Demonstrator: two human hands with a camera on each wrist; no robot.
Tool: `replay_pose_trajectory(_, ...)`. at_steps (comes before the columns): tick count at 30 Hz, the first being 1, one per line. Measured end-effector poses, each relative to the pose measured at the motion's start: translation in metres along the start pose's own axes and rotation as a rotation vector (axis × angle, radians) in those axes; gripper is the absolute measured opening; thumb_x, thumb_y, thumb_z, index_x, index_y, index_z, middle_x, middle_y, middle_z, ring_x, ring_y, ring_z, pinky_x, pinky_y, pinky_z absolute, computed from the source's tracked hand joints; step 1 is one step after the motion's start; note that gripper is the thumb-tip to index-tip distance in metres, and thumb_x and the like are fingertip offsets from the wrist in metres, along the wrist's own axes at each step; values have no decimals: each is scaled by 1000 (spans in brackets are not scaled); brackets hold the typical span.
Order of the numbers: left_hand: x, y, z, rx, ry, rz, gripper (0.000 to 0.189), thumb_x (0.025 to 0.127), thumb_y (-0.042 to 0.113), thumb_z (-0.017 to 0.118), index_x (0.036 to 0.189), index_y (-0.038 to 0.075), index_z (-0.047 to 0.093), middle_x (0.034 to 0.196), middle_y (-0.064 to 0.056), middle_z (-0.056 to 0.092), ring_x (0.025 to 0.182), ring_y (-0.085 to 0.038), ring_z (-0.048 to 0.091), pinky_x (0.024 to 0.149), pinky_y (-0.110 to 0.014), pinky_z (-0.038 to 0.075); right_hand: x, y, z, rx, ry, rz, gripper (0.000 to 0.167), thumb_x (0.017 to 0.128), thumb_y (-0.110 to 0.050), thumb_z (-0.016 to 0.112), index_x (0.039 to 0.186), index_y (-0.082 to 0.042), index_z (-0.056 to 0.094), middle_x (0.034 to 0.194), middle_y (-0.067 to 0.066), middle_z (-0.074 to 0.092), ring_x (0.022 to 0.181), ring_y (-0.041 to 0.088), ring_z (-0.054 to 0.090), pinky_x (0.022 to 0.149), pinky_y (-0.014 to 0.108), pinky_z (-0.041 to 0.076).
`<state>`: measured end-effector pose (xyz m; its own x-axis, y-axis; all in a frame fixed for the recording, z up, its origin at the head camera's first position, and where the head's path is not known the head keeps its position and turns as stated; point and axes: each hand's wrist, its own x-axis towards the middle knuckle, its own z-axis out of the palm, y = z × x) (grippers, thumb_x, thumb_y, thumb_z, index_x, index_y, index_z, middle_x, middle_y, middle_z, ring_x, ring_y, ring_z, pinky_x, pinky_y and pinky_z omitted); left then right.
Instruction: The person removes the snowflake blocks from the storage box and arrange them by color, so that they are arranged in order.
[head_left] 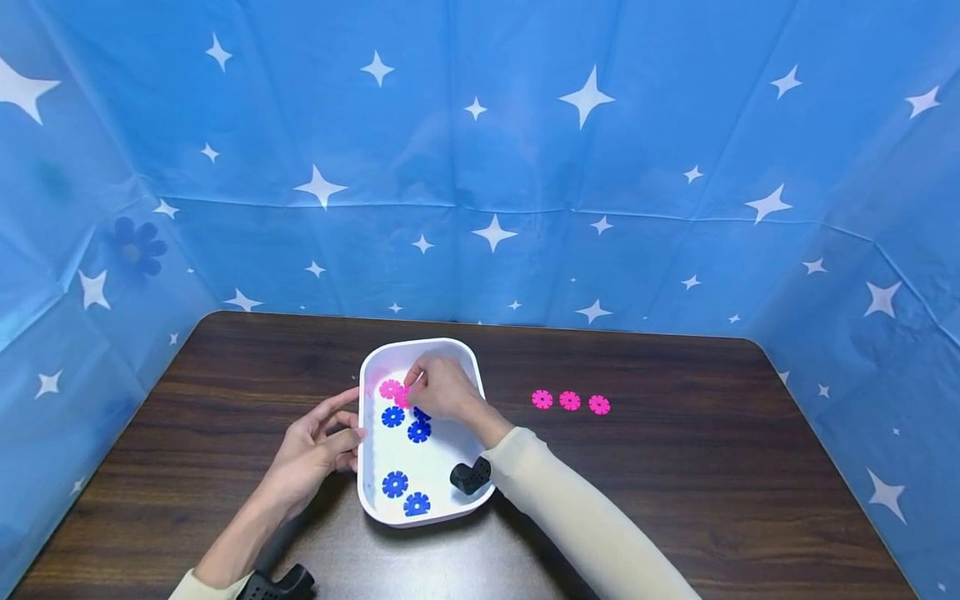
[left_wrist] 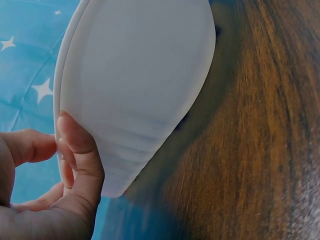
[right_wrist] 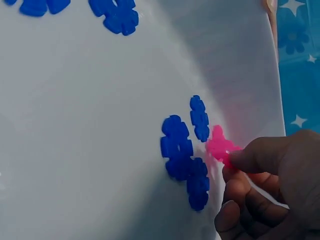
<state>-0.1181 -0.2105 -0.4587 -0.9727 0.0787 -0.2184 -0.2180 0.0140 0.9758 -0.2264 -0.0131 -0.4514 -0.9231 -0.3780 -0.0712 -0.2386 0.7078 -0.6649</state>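
A white tray point(head_left: 457, 493) lies on the table with several blue snowflake discs in it, among them one blue disc point(head_left: 394, 484) near its front. My right hand point(head_left: 444, 388) is inside the tray at its back. Thumb and fingers pinch a pink snowflake disc point(right_wrist: 222, 148) there. Another pink disc point(head_left: 390, 389) lies just left of it, and a blue disc point(head_left: 393, 417) is close below. My left hand point(head_left: 311, 450) holds the tray's left rim, its thumb at the edge and fingers along the outer wall point(left_wrist: 135, 100).
To the right of the tray, three pink discs lie in a row on the dark wooden table point(head_left: 712, 467): a left disc point(head_left: 542, 399), a middle disc point(head_left: 569, 401) and a right disc point(head_left: 599, 405). A blue star-patterned curtain point(head_left: 525, 167) stands behind the table and at both sides.
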Motion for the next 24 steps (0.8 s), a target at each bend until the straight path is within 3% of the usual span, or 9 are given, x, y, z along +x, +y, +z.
replay_pose_trajectory(8,-2,2,0,-4,0,-2,66,96,2,62,156,10,36,108,-4,54,74,-10,63,69,-29,62,-5,-6,-12,51,-37,-29,8,92,-16,74,97,-13,68,72,-1,59,58,9,53,50,20,40)
replay_pose_trajectory(24,0,-1,0,21,6,-11,65,97,3,62,156,13,38,111,-7,53,76,-13,64,72,-29,63,-38,-7,-44,207,18,-150,11,91,-11,69,102,-14,69,81,-1,67,68,10,55,61,20,42)
